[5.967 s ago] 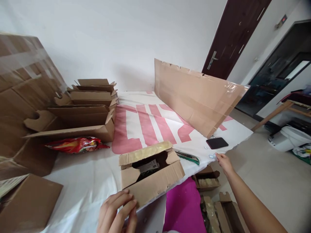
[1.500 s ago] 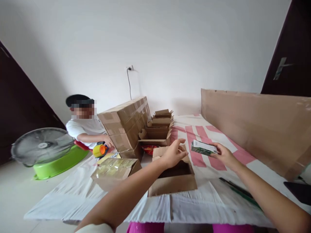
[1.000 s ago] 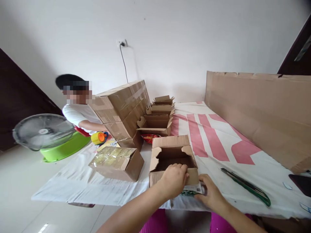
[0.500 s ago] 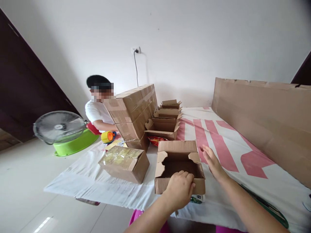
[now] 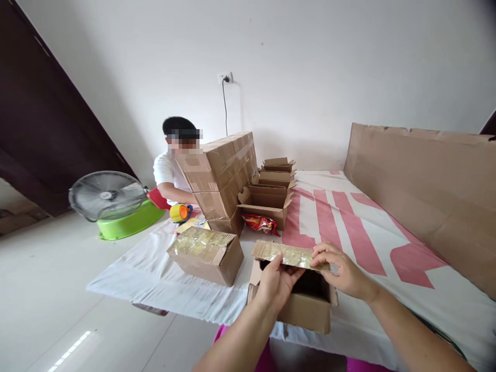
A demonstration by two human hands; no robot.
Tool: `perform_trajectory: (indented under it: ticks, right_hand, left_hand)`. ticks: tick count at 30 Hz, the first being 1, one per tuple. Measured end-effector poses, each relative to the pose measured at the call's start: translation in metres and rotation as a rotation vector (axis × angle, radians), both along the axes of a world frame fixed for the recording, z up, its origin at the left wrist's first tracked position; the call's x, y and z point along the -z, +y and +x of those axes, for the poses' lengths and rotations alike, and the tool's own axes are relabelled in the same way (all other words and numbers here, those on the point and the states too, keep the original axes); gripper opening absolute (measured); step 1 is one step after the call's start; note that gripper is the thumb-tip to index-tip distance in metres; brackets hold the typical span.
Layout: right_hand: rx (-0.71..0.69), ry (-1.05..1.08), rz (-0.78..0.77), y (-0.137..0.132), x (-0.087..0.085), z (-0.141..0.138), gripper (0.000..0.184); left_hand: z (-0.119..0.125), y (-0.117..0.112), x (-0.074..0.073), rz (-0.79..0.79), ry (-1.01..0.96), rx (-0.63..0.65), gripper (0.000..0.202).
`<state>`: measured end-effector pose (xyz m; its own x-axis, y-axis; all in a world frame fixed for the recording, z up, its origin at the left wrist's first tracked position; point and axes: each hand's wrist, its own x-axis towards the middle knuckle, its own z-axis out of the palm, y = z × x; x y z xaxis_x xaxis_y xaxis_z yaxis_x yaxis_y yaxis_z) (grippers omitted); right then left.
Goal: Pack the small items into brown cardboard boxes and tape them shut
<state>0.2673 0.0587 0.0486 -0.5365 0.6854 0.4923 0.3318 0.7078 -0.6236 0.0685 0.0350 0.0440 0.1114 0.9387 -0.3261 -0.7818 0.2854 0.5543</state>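
Observation:
A small brown cardboard box (image 5: 306, 311) stands at the near edge of the table in front of me. Its far flap (image 5: 289, 254), covered in shiny tape, is folded toward me over the opening. My left hand (image 5: 276, 283) grips the flap's left part from below. My right hand (image 5: 341, 271) pinches its right end. The inside of the box is dark and mostly hidden by the flap.
A taped shut box (image 5: 205, 254) lies to the left. Behind it stand stacked big cartons (image 5: 220, 173), several open empty boxes (image 5: 267, 202) and a red snack bag (image 5: 260, 223). A cardboard sheet (image 5: 422, 186) leans at the right. Another person (image 5: 170, 173) sits beyond the table by a fan (image 5: 106, 195).
Both hands have taken hold of the box's far flap and pulled it toward me over the opening. Before that, my right hand set a small green packet down by the box.

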Motion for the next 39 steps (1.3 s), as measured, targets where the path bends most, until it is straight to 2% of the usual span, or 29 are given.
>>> perform_trajectory:
  ticks: [3,5,8,11,16,20,25,28,32,36,39]
  right_hand:
    - [-0.038,-0.099,-0.041,-0.002,-0.008,0.007,0.019]
    - [-0.019,-0.130,-0.036,-0.002,-0.011,0.008,0.011]
    - [0.091,-0.131,0.024,-0.002,-0.014,0.001,0.006]
    - [0.188,-0.160,0.092,-0.002,-0.019,-0.013,0.016]
    - [0.132,-0.279,0.097,-0.002,-0.026,-0.042,0.035]
    - [0.170,-0.377,0.136,-0.003,-0.023,-0.069,0.029]
    - [0.274,-0.540,0.314,-0.004,-0.015,-0.090,0.016]
    - [0.285,-0.558,0.371,-0.005,-0.013,-0.093,0.013]
    - [0.272,-0.540,0.322,-0.006,-0.015,-0.092,0.009]
    - [0.270,-0.532,0.297,-0.008,-0.017,-0.090,0.014]
    - [0.288,-0.555,0.350,-0.010,-0.016,-0.091,0.015]
  left_hand:
    - [0.002,0.003,0.001,0.024,-0.078,-0.121,0.033]
    - [0.002,0.004,0.004,0.031,-0.075,-0.128,0.036]
    - [0.002,0.004,0.009,0.042,-0.061,-0.130,0.038]
    - [0.003,0.004,0.011,0.036,-0.080,-0.154,0.036]
    - [0.003,0.003,0.008,-0.007,-0.109,-0.173,0.033]
    - [0.004,0.002,0.010,0.005,-0.119,-0.169,0.032]
    - [0.003,0.001,0.017,-0.008,-0.136,-0.189,0.029]
    - [0.003,0.001,0.017,-0.019,-0.162,-0.187,0.028]
    - [0.003,0.000,0.015,-0.034,-0.199,-0.192,0.029]
    - [0.005,0.000,0.014,-0.014,-0.188,-0.194,0.031]
    - [0.005,0.000,0.014,-0.002,-0.170,-0.198,0.028]
